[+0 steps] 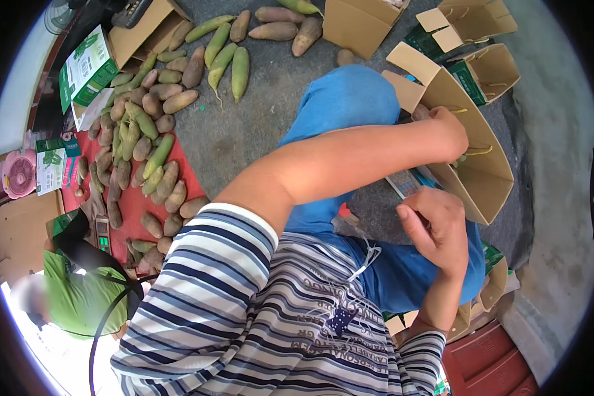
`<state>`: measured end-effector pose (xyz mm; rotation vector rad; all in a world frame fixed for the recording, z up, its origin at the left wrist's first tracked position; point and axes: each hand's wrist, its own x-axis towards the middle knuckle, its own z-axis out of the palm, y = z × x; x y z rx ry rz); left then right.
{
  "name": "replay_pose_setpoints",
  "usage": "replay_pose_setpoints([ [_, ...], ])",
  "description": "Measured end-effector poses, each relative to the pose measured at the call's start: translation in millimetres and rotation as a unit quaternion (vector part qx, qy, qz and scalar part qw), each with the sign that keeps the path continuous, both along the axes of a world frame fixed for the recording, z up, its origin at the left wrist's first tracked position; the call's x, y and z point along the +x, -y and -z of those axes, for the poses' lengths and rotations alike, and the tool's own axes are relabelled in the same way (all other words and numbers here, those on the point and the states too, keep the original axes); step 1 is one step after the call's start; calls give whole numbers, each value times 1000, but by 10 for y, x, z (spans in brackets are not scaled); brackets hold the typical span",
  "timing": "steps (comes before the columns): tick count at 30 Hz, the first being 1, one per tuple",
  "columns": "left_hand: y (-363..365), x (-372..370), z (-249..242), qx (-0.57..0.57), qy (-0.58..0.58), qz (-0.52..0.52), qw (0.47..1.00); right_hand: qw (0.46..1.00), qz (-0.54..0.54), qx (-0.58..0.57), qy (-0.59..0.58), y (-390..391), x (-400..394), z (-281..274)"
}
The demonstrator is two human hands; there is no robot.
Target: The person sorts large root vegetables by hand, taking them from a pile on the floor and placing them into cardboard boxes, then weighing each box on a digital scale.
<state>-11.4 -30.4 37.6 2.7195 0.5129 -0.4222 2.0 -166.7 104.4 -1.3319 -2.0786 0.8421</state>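
Observation:
My left arm stretches across to the right, and my left hand reaches over the edge of an open cardboard box with yellow cord handles. Its fingers are hidden down in the box. A brownish root shows close beside this hand, but whether I grip it cannot be made out. Greenish produce is partly visible in the box below my wrist. My right hand hovers near the box's lower side, fingers curled in and thumb alongside, with nothing visible in it. Between the hands lies a grey device with a display.
Brown and green radish-like roots pile on a red sheet at left. Several more lie on the dark floor. Open boxes stand at upper right. A person in a green top sits at lower left near a pink fan.

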Motion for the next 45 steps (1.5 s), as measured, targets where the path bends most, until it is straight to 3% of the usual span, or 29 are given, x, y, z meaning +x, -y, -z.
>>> replay_pose_setpoints([
  [6, 30, 210, 181, -22, -13, -24, 999, 996, -76, 31, -44, -214, -313, -146],
  [12, 19, 219, 158, -21, -20, -7, 1000, 998, -23, 29, -41, -263, -582, -153],
  [15, 31, 222, 165, -7, -10, -12, 1000, 997, -68, 18, -39, -252, -655, -256],
  [18, 30, 210, 152, -9, -4, -11, 1000, 940, -226, -60, -249, -266, -646, -467],
  [21, 37, 188, 153, -10, -1, -14, 1000, 965, -94, -64, -236, -242, -544, -550],
  [22, 35, 194, 150, -9, -3, -10, 1000, 993, -6, -58, -106, -218, -558, -597],
  [23, 35, 201, 149, -7, -4, -7, 1000, 999, 16, -13, -25, -226, -577, -514],
  [25, 25, 163, 99, -3, 3, -6, 1000, 990, -119, 0, -81, -229, -564, -381],
  [26, 34, 141, 81, -1, 11, -10, 1000, 966, -191, -73, -156, -212, -546, -442],
  [29, 39, 127, 48, -6, 4, -11, 1000, 963, -116, -90, -228, -200, -529, -539],
  [31, 37, 145, 50, -7, -11, -6, 1000, 996, 83, -21, -31, -177, -628, -491],
  [33, 14, 158, 46, -2, -22, 4, 1000, 982, -115, -78, -126, -199, -477, -450],
  [36, 28, 134, 55, -2, -2, -4, 1000, 949, -201, -119, -213, -160, -428, -530],
  [39, 13, 154, 82, -8, -19, -5, 1000, 994, -12, -73, -85, -96, -375, -401],
  [43, -37, 40, 43, -29, 7, -19, 999, 993, 65, -95, 2, 60, -31, -422],
  [45, -73, -10, 48, -20, 24, -31, 999, 974, 196, -93, 59, 143, 268, -305],
])
